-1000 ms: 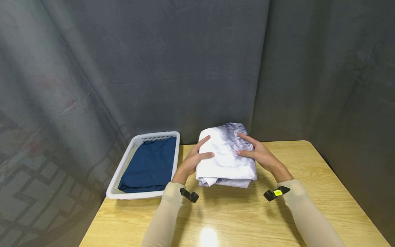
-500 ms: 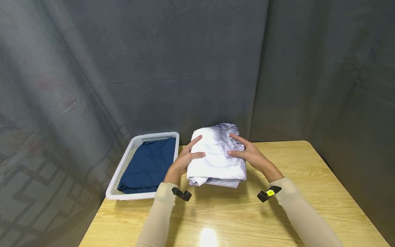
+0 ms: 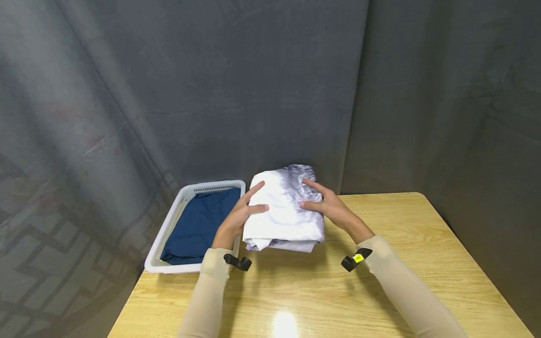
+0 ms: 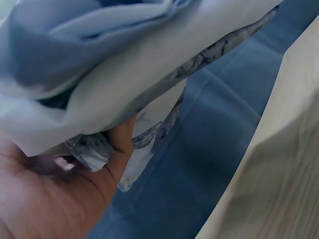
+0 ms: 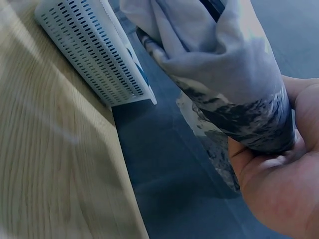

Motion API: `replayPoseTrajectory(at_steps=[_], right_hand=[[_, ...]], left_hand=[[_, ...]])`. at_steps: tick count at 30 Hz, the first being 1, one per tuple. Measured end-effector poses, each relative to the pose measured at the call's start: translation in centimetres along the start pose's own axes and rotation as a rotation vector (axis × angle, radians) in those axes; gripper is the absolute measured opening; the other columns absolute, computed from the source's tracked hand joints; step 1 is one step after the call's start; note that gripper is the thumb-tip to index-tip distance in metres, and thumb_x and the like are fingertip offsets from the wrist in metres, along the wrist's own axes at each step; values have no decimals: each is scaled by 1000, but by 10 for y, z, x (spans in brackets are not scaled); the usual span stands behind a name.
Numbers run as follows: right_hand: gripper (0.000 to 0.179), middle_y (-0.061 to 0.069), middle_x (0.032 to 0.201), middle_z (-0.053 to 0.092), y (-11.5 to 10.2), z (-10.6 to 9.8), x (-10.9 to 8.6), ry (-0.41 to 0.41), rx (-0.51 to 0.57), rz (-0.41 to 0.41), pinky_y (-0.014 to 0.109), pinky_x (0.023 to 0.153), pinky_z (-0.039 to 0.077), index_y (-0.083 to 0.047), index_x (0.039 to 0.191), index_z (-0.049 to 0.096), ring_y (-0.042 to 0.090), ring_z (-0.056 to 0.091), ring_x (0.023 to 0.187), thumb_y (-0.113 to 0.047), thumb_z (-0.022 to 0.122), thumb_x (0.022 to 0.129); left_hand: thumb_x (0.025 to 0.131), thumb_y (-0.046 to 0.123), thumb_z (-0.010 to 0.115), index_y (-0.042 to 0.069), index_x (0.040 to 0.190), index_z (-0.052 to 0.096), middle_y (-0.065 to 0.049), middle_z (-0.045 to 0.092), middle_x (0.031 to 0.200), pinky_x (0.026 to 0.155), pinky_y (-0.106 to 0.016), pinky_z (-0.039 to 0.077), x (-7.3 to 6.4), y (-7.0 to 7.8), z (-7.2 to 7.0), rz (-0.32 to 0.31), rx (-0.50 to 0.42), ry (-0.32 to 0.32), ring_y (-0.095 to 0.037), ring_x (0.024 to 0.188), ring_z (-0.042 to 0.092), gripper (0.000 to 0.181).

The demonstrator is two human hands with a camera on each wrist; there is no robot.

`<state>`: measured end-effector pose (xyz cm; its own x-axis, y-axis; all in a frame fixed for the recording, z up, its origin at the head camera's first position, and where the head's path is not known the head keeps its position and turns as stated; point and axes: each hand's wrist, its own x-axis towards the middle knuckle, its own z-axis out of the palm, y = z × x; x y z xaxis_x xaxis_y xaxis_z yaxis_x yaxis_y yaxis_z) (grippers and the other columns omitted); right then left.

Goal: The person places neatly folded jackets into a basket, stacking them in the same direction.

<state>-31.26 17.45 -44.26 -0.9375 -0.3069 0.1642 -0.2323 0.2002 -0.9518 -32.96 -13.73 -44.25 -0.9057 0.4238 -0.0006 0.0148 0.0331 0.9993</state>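
Note:
A thick folded cloth [image 3: 279, 211], white with a grey marbled print along its right part, is held up over the table between both hands. My left hand [image 3: 237, 217] grips its left side, thumb and a finger spread on top and the other fingers hidden beneath. On the opposite side my right hand [image 3: 334, 209] grips it the same way. In the left wrist view, layers of the cloth [image 4: 114, 94] lie between thumb and fingers. The right wrist view shows the rolled, printed edge of the cloth [image 5: 239, 104] tucked into the palm.
Left of the hands stands a white plastic basket [image 3: 166, 230] with perforated walls, a folded navy cloth [image 3: 200, 225] lying in it. Its right rim is close to the left hand. A wooden table [image 3: 304, 291] lies below, with a grey curtain [image 3: 253, 94] hanging behind its far edge.
Both hands have carried the folded white-and-grey cloth leftward, toward the basket, and slightly up in the view. Their grip looks the same, and the basket has stayed in place.

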Motion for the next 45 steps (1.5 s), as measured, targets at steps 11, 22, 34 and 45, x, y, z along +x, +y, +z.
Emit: replayPoseTrajectory(at_steps=[11,22,34,45], right_hand=[[83,9,177,27,-8,19,16,-15,-2,-2,66,131,11,-19,166,40,36,10,166,-21,82,95],[83,10,176,29,-16,39,28,-47,18,-8,64,132,13,-18,166,40,35,13,166,-20,82,95],[84,7,175,31,-22,58,41,-69,-14,-2,60,133,16,-20,166,40,32,15,166,-22,82,94],[86,5,175,30,-27,81,55,-104,-14,-6,59,133,17,-23,167,39,31,15,166,-24,83,93]], left_hand=[[98,18,76,47,163,40,11,1,180,131,-63,17,-11,5,-24,29,56,-1,-26,166,-15,80],[101,15,71,43,166,35,7,-3,180,92,-29,56,-22,5,-47,-11,36,-6,-35,164,12,80],[101,12,69,40,167,34,2,-7,180,100,-32,54,-35,11,-66,-27,35,31,-32,163,14,80],[104,6,62,37,169,30,-8,32,165,70,-27,61,-49,11,-89,-17,-52,12,-12,91,68,79]])
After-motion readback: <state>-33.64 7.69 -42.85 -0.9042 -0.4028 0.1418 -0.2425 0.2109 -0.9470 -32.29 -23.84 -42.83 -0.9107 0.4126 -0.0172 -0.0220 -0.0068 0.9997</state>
